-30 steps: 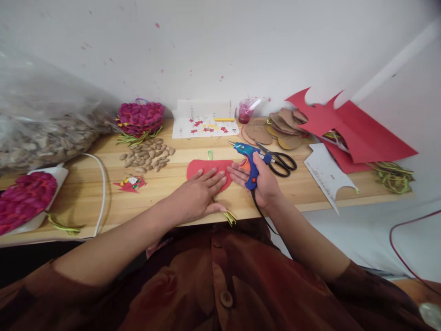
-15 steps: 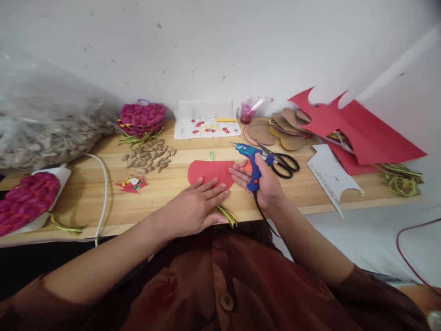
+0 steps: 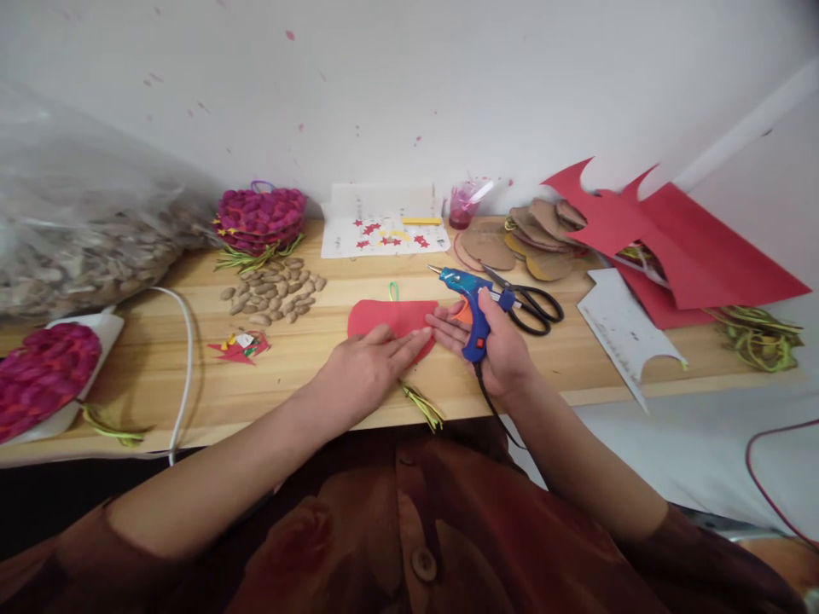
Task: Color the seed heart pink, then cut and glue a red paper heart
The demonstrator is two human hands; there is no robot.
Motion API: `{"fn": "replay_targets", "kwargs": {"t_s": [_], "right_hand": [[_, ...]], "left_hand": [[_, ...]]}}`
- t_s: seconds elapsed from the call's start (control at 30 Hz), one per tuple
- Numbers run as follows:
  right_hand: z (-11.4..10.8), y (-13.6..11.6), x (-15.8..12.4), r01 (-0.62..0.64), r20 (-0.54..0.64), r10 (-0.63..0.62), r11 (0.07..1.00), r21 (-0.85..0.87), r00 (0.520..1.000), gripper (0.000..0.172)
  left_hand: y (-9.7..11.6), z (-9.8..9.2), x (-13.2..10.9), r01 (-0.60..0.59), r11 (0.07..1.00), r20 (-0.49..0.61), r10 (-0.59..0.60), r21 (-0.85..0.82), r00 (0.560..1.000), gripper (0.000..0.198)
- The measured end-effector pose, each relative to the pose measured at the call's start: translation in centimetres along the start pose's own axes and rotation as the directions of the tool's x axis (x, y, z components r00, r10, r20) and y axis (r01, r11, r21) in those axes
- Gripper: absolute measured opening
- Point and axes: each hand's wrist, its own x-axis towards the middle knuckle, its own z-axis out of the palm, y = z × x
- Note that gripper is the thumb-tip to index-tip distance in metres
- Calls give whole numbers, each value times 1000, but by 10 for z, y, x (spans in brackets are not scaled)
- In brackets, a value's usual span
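Observation:
A red paper cutout (image 3: 390,315) lies on the wooden table, with a small green loop (image 3: 393,291) at its top and a green-yellow tassel (image 3: 422,406) at its bottom. My left hand (image 3: 368,371) rests flat on the cutout, its fingers stretched toward the right edge and partly hiding it. In my right hand (image 3: 502,350) is a blue glue gun (image 3: 474,317), held between thumb and palm with its nozzle pointing up and left. The other right fingers reach out to the cutout's right edge, near my left fingertips. Scissors (image 3: 537,309) with black handles lie just beyond the gun.
Peanuts (image 3: 275,294) lie left of the cutout, beside small paper scraps (image 3: 241,345). Magenta peanut-covered pieces (image 3: 259,222), a paper with stars (image 3: 384,243), a cup of pink liquid (image 3: 461,209), cardboard shapes (image 3: 490,246) and red sheets (image 3: 723,247) stand around. A white cable (image 3: 188,367) crosses the left.
My left hand has slid over the cutout toward its right edge, its fingers now closer together. My right hand still holds the glue gun in nearly the same place. The view has shifted slightly.

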Motion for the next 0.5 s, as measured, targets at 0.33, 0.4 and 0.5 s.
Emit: {"fn": "replay_targets", "kwargs": {"t_s": [0.33, 0.4, 0.5], "right_hand": [[-1, 0, 2, 9, 11, -9, 1000, 15, 1000, 48], [0, 0, 2, 5, 4, -5, 1000, 15, 1000, 49], [0, -1, 2, 3, -5, -3, 1000, 16, 1000, 46]], "left_hand": [[-4, 1, 26, 112, 993, -28, -113, -43, 993, 65], [-5, -1, 28, 111, 993, -27, -112, -47, 993, 66], [-5, 0, 26, 98, 994, -16, -99, -49, 995, 64]]}}
